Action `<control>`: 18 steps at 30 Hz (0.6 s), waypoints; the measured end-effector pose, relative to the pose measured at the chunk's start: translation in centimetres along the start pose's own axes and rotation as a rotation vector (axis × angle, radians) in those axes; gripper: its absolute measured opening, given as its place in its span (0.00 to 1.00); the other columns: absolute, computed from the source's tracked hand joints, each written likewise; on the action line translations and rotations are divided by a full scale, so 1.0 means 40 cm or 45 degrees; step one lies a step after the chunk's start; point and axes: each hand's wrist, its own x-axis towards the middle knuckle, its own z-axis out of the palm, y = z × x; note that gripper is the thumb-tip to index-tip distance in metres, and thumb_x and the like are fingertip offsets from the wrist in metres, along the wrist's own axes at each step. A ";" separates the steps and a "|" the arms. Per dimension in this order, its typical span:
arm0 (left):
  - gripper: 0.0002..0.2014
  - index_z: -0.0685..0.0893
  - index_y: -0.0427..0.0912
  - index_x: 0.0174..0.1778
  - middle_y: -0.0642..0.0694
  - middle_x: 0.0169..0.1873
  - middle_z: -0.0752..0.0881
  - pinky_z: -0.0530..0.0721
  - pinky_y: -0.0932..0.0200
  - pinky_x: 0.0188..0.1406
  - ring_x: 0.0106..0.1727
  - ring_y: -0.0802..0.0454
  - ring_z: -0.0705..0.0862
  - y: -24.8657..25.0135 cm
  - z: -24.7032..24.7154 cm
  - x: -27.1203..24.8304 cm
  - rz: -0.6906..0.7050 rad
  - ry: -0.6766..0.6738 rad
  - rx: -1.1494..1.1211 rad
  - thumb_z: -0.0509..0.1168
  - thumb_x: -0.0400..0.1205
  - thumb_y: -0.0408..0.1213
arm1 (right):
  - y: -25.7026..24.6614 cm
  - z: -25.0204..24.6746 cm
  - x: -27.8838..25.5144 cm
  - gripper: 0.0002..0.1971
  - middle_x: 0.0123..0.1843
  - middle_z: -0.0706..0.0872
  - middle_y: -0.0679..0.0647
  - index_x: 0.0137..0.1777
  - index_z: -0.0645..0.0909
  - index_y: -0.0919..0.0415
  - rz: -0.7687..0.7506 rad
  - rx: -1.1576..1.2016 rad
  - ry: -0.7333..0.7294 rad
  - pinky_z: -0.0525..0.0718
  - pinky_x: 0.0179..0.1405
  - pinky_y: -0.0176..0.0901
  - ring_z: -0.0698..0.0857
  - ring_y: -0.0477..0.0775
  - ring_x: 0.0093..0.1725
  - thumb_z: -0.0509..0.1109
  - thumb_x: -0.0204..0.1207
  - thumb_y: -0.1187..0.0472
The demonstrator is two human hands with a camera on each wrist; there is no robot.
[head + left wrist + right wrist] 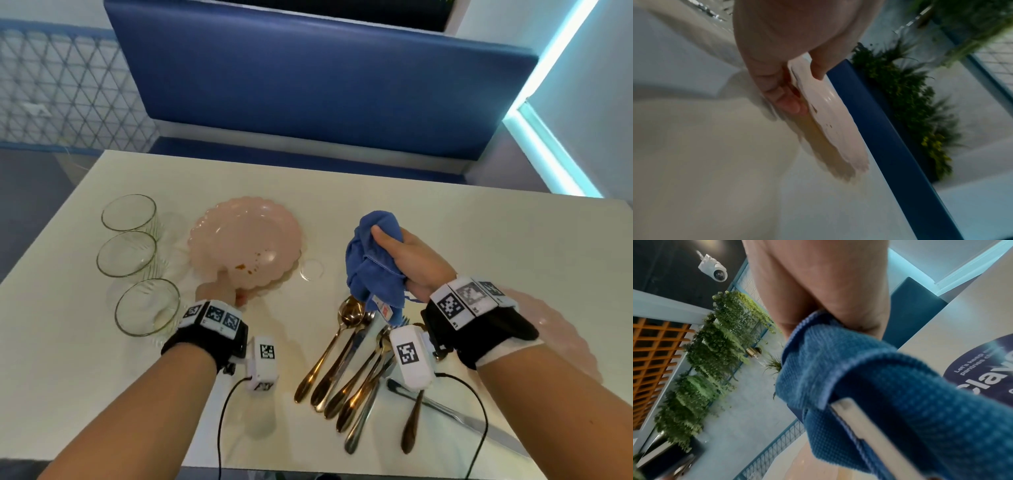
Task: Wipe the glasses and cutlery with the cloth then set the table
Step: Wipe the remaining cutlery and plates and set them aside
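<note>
Blue microfibre cloth [375, 263] is bunched in the right hand [411, 260], whose grip is closed round it: the thumb lies across the top of the wad and the fingers wrap it from behind. The cloth hangs lengthwise, its long axis running from the far, upper end down toward the person, and a white care label shows at its lower tail. The right wrist view shows the same cloth [869, 378] spilling out of the palm, with the label in the foreground.

Just below that tail, the cutlery [356, 363] lies in a loose heap on the table [445, 212]: gold and silver spoons, forks and knives, bowls and tines toward the cloth and handles fanning toward the person. One gold piece and a silver knife lie a little apart on the right of the heap.

Across from the cloth, the left hand [219, 291] pinches the near rim of a pink scalloped plate [245, 240], thumb on top and fingers under the edge. In the left wrist view the plate [830, 113] is tilted, its near rim lifted off the table, with brown specks on its face. Beyond the left hand, three clear glasses [128, 255] stand upright in a row on the table. Another pink plate [561, 329] lies under the right forearm.
</note>
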 end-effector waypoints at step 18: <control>0.15 0.71 0.41 0.65 0.39 0.56 0.80 0.81 0.43 0.57 0.54 0.43 0.80 0.138 0.034 -0.143 0.440 -0.261 -0.455 0.48 0.88 0.45 | -0.009 0.142 0.103 0.30 0.82 0.61 0.56 0.80 0.61 0.54 -0.708 -1.637 -0.184 0.63 0.77 0.60 0.59 0.58 0.81 0.64 0.79 0.50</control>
